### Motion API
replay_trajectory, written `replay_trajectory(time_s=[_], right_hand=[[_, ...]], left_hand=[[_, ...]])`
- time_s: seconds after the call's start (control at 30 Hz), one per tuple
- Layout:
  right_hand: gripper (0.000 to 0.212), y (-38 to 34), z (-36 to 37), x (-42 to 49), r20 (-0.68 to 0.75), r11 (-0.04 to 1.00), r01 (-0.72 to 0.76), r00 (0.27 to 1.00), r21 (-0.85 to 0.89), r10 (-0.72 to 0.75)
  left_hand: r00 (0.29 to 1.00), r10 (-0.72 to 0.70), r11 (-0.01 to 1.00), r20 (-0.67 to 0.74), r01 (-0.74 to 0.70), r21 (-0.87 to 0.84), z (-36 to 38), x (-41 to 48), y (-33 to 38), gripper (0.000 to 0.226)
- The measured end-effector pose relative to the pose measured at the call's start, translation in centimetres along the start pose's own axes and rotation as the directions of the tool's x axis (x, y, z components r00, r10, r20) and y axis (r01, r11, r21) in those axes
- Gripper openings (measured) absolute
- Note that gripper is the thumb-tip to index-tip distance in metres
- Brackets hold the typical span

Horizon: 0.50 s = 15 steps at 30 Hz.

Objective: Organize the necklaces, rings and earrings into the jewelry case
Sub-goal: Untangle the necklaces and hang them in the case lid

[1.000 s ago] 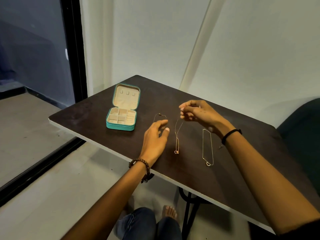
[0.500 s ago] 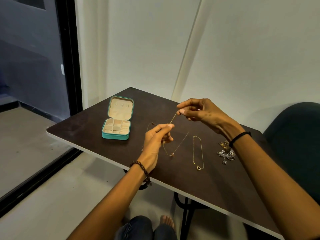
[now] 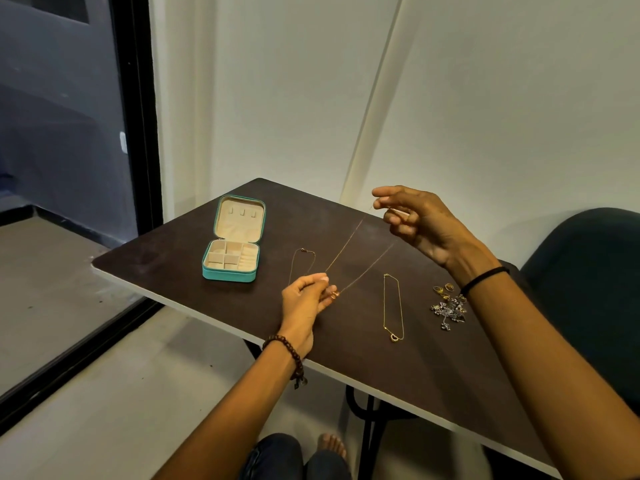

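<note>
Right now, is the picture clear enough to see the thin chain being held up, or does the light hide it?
Head view: dim, warm light; the chain shows against the dark table but fades against the pale wall near the right hand; left hand sharp, no strong glare.

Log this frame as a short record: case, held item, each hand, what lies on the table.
case: teal jewelry case, open on the table, compartments look empty
held: thin necklace, stretched in the air between both hands
left hand: pinches the pendant end
right hand: pinches the other end, raised
loose on table: dark necklace, gold heart necklace, rings, silver jewelry pile
</note>
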State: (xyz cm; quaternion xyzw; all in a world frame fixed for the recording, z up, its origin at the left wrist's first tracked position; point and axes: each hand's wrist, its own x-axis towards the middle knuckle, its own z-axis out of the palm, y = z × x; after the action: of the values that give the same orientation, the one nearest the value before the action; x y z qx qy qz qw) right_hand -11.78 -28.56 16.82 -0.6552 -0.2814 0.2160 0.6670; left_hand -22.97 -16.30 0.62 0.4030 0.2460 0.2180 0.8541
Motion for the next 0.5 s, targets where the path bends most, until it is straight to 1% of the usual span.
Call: replay_trajectory(time_s=[0.07,0.1,0.2,0.27,0.4,0.5], right_hand=[[0.022,0.1,-0.2,0.0,-0.002,0.994,-0.016,1.0,0.106,0.016],[0.021,0.2,-0.3,0.0,-0.01,0.991,-0.022,1.0,0.131,0.023],[0.019,0.7,-0.7,0.0,-0.049,0.989,-0.02,0.998,0.143,0.027],[0.018,1.2,-1.0,-0.1,-0.081,0.99,-0.013,0.996,0.142,0.025],[0.017,1.8,-1.7,0.1,-0.18,0.988,0.006,0.983,0.154,0.022],[0.017,2.2,-2.5,0.6,-0.262,0.988,0.043,0.965,0.148,-0.003]], left_hand=[[0.998,-0.07,0.996,0.005,0.07,-0.061,0.0,-0.1,-0.1,0.018],[0.995,-0.101,0.988,0.018,0.102,-0.116,0.0,-0.1,-0.1,0.018],[0.985,-0.154,0.918,0.079,0.172,-0.358,-0.2,-0.5,0.2,0.02],[0.98,-0.159,0.866,0.117,0.195,-0.461,-0.5,-0.7,0.6,0.019],[0.969,-0.164,0.825,0.184,0.238,-0.513,-1.1,-1.2,1.2,0.013],[0.963,-0.142,0.867,0.229,0.232,-0.44,-1.6,-1.4,1.0,0.009]])
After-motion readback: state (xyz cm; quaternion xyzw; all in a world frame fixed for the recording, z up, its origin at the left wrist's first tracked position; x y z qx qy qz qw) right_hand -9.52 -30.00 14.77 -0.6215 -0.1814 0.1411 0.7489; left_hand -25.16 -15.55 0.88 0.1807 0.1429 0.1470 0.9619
